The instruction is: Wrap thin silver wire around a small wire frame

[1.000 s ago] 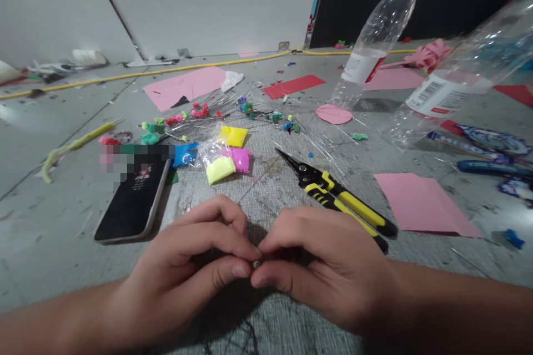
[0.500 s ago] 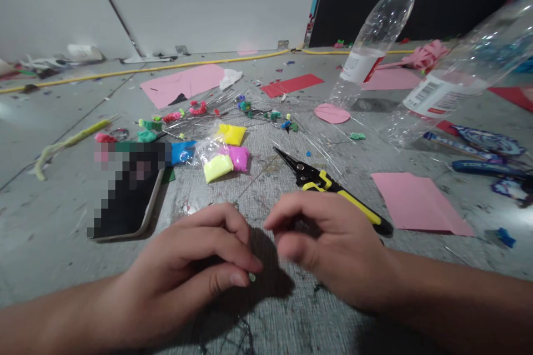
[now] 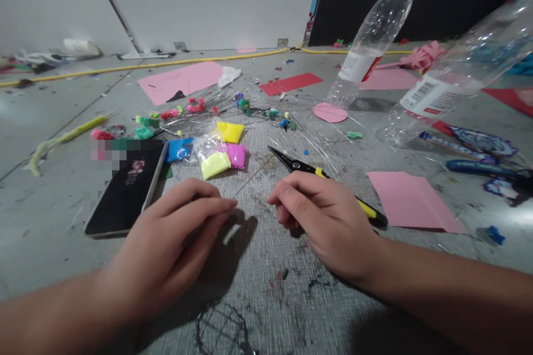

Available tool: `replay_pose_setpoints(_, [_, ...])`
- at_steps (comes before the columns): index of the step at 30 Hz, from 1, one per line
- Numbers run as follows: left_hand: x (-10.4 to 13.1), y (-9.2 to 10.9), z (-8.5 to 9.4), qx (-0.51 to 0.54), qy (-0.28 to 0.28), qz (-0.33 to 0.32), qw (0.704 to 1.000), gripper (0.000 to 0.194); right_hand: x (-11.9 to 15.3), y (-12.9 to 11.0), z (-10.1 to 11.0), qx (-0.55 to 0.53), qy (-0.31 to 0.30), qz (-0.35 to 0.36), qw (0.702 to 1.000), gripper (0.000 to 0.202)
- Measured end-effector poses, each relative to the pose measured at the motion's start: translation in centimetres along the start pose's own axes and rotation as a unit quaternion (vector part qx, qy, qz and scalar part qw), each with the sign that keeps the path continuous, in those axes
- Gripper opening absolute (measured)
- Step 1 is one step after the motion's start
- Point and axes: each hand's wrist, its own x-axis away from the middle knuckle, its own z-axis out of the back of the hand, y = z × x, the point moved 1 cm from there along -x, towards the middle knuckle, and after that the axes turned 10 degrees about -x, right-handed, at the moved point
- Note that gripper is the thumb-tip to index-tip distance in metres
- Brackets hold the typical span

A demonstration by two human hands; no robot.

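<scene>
My left hand [image 3: 175, 233] hovers over the grey tabletop, its thumb and index fingertips pressed together. Whatever lies between them is hidden or too small to name. Just past those fingertips, a thin wire-like line [image 3: 254, 176] runs toward the pliers. My right hand [image 3: 327, 222] is closed, fingers curled under and thumb hidden; I cannot make out anything in it. It covers part of the black-and-yellow long-nose pliers [image 3: 296, 165]. A small dark oval bit [image 3: 285, 273] lies between the hands. Nearest me is a round mesh of twisted dark wire [image 3: 220, 328].
A phone [image 3: 125, 194] lies at left beside small bags of blue, yellow and pink clay [image 3: 236, 155]. Behind are coloured clay pieces on wires [image 3: 195, 105]. Two clear plastic bottles [image 3: 358, 66] stand at right, near pink paper [image 3: 416, 199].
My left hand has moved up and away from me, and the small pale bead-like piece at its fingertips no longer shows. My right hand's fingers have curled in. The wire mesh is more exposed.
</scene>
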Motion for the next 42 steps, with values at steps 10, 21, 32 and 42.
replay_pose_setpoints(10, [-0.9,-0.1,-0.5,-0.049,-0.088,0.003,0.995,0.022,-0.1,0.3,-0.1,0.038,-0.017,0.011,0.999,0.024])
replay_pose_setpoints(21, [-0.4,1.3,-0.4,0.13,-0.075,0.018,0.988,0.022,0.5,0.3,-0.6,0.18,-0.148,0.223,0.947,0.015])
replay_pose_setpoints(32, [-1.2,2.9,0.0,0.352,-0.054,0.294,0.887,0.004,0.8,0.3,-0.8,0.184,-0.114,0.265,0.94,0.013])
replay_pose_setpoints(42, [-2.3,2.2,-0.4,0.383,-0.078,0.338,0.856,0.006,0.5,0.1,-0.5,0.202,-0.119,0.255,0.938,0.016])
